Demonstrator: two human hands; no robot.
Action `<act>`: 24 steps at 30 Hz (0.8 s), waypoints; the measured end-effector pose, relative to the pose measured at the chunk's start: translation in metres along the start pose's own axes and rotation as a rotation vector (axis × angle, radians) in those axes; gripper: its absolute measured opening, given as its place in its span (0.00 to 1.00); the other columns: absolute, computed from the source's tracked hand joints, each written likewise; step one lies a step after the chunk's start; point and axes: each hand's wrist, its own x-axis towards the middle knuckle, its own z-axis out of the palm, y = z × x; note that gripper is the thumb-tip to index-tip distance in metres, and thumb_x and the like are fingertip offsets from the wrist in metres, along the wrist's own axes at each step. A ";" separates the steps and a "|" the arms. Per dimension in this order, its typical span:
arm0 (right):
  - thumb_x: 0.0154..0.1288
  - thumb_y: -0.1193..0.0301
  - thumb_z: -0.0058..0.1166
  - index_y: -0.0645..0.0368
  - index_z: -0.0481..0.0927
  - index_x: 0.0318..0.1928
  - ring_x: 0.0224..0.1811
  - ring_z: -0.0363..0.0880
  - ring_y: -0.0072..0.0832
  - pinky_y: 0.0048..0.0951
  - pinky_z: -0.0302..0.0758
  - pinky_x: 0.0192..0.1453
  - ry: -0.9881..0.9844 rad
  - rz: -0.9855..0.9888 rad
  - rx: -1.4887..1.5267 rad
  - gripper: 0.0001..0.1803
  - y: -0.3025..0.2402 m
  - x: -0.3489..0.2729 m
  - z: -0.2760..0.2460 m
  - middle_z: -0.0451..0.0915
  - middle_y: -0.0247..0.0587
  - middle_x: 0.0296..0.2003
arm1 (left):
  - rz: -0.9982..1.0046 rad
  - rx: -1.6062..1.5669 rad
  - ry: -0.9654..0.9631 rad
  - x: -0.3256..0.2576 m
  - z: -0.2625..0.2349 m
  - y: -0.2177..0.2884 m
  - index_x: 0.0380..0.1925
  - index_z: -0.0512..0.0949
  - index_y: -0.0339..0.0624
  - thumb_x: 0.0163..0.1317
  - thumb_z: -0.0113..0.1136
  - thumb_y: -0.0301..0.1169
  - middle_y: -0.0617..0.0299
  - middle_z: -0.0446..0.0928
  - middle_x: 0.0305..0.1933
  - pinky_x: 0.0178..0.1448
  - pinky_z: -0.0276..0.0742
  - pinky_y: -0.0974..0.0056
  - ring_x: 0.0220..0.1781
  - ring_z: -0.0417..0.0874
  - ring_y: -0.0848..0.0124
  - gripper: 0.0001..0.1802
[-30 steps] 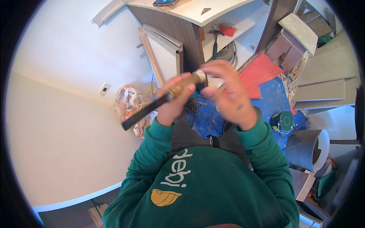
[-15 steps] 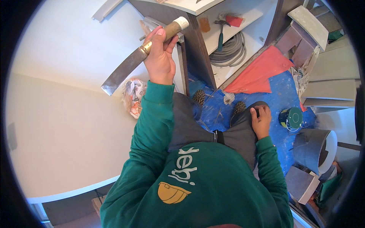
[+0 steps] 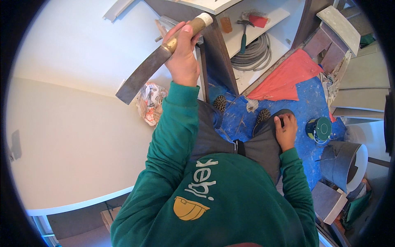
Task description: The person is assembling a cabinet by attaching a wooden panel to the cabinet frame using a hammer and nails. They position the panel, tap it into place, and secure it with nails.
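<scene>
My left hand (image 3: 183,61) is raised at upper centre, its fingers and thumb wrapped round the handle of a broad-bladed knife (image 3: 144,75). The knife has a wooden handle with a pale butt end and a brass collar. Its dark, square-ended blade slants down to the left, in the air in front of a white surface. My right hand (image 3: 286,132) rests loosely on my right thigh in grey trousers (image 3: 263,154), with no object visible in it; some fingertips are hidden.
A crumpled plastic bag (image 3: 152,101) lies behind the left forearm. In an open cabinet are a claw hammer (image 3: 244,39) and coiled grey hose (image 3: 259,53). Blue sheeting (image 3: 304,99) covers the floor, with a red cloth (image 3: 284,80), a green paint bucket (image 3: 319,129) and a large cylinder (image 3: 337,162).
My left hand and the knife have shifted slightly right, and the blade has turned so its bright tip glint is gone. The right hand stays on the thigh.
</scene>
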 end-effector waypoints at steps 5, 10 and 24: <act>0.67 0.61 0.63 0.62 0.84 0.40 0.55 0.75 0.50 0.47 0.70 0.60 0.004 0.004 -0.021 0.15 -0.002 -0.001 0.002 0.79 0.50 0.47 | 0.018 -0.008 0.001 0.002 -0.010 0.004 0.52 0.77 0.32 0.68 0.67 0.30 0.50 0.81 0.51 0.61 0.86 0.55 0.53 0.85 0.61 0.18; 0.67 0.61 0.63 0.62 0.84 0.40 0.55 0.75 0.50 0.47 0.70 0.59 0.012 -0.020 -0.038 0.15 -0.002 -0.002 0.005 0.79 0.49 0.46 | 0.065 0.034 -0.035 0.009 0.001 -0.003 0.52 0.78 0.31 0.67 0.70 0.31 0.49 0.82 0.53 0.57 0.87 0.59 0.52 0.85 0.63 0.19; 0.70 0.62 0.60 0.62 0.84 0.39 0.49 0.77 0.53 0.46 0.73 0.54 -0.028 -0.048 -0.024 0.14 -0.003 0.000 0.002 0.80 0.53 0.43 | -0.008 0.090 -0.019 -0.003 -0.040 -0.004 0.43 0.81 0.30 0.64 0.67 0.22 0.52 0.85 0.41 0.53 0.84 0.62 0.46 0.87 0.65 0.10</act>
